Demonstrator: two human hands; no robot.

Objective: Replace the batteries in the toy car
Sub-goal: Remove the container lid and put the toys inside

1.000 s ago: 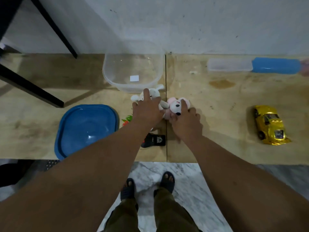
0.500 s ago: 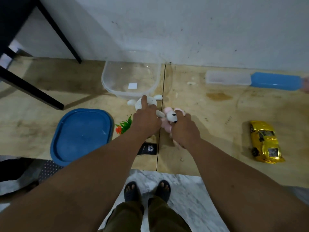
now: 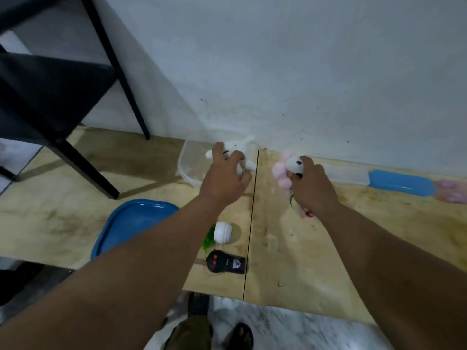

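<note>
Up above the wooden worktop, the left hand has its grip curled round a white plush toy, held over the clear plastic tub by the wall; what the tub holds cannot be told. Beside it, the right hand grips a pink and white plush toy. A blue lid lies at the left, near a white cap and a black remote control. No toy car shows in view.
</note>
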